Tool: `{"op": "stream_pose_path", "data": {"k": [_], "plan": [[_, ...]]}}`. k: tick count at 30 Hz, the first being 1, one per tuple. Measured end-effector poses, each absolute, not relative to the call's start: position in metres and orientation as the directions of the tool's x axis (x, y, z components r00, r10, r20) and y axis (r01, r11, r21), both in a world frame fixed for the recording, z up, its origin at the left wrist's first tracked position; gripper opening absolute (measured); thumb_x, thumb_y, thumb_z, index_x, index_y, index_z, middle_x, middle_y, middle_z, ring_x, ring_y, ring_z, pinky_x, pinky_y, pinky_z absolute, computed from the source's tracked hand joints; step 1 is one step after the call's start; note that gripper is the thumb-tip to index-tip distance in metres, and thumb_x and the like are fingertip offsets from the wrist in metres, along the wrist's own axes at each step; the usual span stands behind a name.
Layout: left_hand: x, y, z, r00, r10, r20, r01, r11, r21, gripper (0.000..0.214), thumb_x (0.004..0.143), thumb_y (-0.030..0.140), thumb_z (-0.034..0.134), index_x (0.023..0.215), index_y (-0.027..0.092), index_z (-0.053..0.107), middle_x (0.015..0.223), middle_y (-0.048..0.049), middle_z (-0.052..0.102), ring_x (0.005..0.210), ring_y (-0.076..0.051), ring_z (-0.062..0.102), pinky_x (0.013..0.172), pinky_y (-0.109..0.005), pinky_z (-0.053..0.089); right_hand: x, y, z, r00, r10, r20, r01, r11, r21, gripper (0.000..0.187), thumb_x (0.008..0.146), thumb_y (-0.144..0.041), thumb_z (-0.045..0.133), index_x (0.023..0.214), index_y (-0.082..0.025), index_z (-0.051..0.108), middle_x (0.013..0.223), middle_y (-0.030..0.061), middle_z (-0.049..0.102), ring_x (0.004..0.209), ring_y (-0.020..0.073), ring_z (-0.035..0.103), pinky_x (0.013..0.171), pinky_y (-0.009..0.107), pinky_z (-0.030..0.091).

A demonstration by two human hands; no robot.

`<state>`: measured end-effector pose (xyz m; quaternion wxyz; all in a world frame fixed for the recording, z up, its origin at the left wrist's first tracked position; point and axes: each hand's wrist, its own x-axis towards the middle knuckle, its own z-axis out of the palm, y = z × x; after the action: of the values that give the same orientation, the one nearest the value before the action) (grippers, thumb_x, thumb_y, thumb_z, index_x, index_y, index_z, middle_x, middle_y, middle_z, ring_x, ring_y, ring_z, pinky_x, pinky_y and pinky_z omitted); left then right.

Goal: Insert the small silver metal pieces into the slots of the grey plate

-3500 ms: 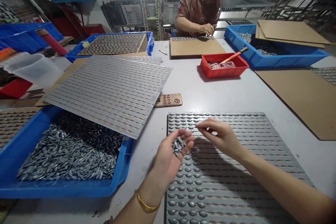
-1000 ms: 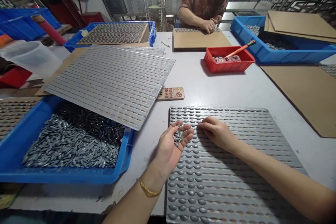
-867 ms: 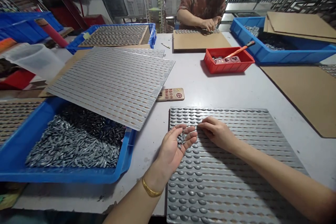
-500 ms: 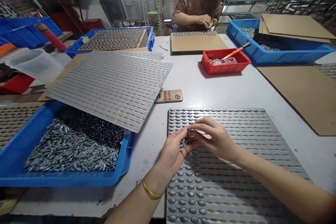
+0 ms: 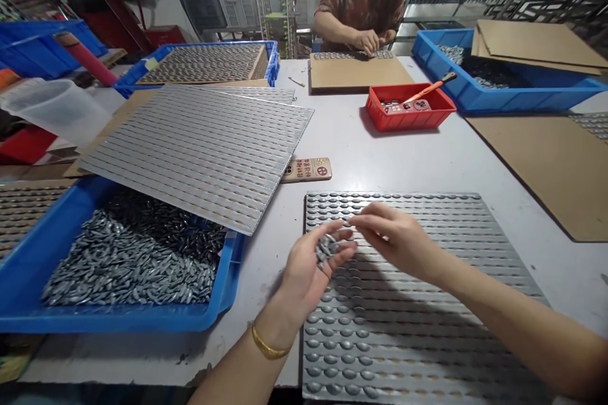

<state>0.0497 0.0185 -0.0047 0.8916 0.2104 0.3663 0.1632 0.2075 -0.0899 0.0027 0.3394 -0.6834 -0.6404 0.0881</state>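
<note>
Grey table point(image 5: 266, 335), steel shop racks behind. Left hand point(image 5: 304, 275) cupped palm-up, fingers curled loosely around a small heap of spindle-shaped grey metal pellets point(image 5: 325, 248). Right hand point(image 5: 396, 240) just beside it, fingertips pinched together; cannot tell if a pellet sits between them. Both are above a ribbed metal sheet point(image 5: 422, 304) with rows of oval pellets. Blue plastic crate point(image 5: 118, 323) of loose pellets to the left, partly under a tilted corrugated sheet point(image 5: 190, 158).
</note>
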Motion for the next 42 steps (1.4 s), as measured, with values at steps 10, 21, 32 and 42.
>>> {"op": "stream_pose_path", "data": {"k": [10, 21, 32, 42], "plan": [[0.047, 0.035, -0.005, 0.592, 0.493, -0.638, -0.392, 0.867, 0.306, 0.016, 0.088, 0.018, 0.049, 0.085, 0.011, 0.063, 0.068, -0.0033, 0.055, 0.054, -0.01, 0.053, 0.045, -0.018, 0.045, 0.229, -0.107, -0.044, 0.458, 0.889, -0.001, 0.457, -0.236, -0.857, 0.016, 0.085, -0.034, 0.062, 0.083, -0.019, 0.067, 0.077, 0.0026, 0.068, 0.068, 0.0158, 0.062, 0.059, 0.027, 0.049], [0.051, 0.024, -0.005, 0.565, 0.524, -0.638, -0.268, 0.847, 0.458, 0.016, 0.084, 0.007, 0.053, 0.096, 0.012, 0.06, 0.093, -0.0136, 0.072, 0.079, -0.019, 0.072, 0.074, -0.029, 0.06, 0.217, -0.103, -0.065, 0.31, 0.91, 0.275, 0.837, -0.124, -0.533, 0.019, 0.091, -0.017, 0.047, 0.094, -0.021, 0.065, 0.085, 0.0061, 0.066, 0.073, 0.0173, 0.06, 0.064, 0.028, 0.049], [0.051, 0.017, -0.018, 0.693, 0.484, -0.534, -0.129, 0.812, 0.569, 0.02, 0.078, 0.015, 0.068, 0.097, 0.012, 0.072, 0.083, -0.0056, 0.068, 0.071, -0.01, 0.063, 0.072, -0.022, 0.055, 0.217, -0.105, -0.067, 0.199, 0.945, 0.259, 0.957, -0.131, -0.26, 0.021, 0.095, -0.018, 0.043, 0.09, -0.017, 0.063, 0.084, 0.008, 0.062, 0.075, 0.0176, 0.058, 0.066, 0.027, 0.046], [0.054, 0.009, -0.024, 0.682, 0.509, -0.525, -0.091, 0.772, 0.63, 0.018, 0.069, 0.016, 0.078, 0.084, 0.013, 0.069, 0.08, -0.0059, 0.069, 0.069, -0.011, 0.062, 0.07, -0.025, 0.054, 0.202, -0.103, -0.028, 0.274, 0.916, 0.293, 0.735, -0.003, -0.678, 0.018, 0.094, -0.023, 0.051, 0.109, -0.022, 0.059, 0.091, 0.0064, 0.063, 0.074, 0.0155, 0.06, 0.055, 0.025, 0.049]]}}
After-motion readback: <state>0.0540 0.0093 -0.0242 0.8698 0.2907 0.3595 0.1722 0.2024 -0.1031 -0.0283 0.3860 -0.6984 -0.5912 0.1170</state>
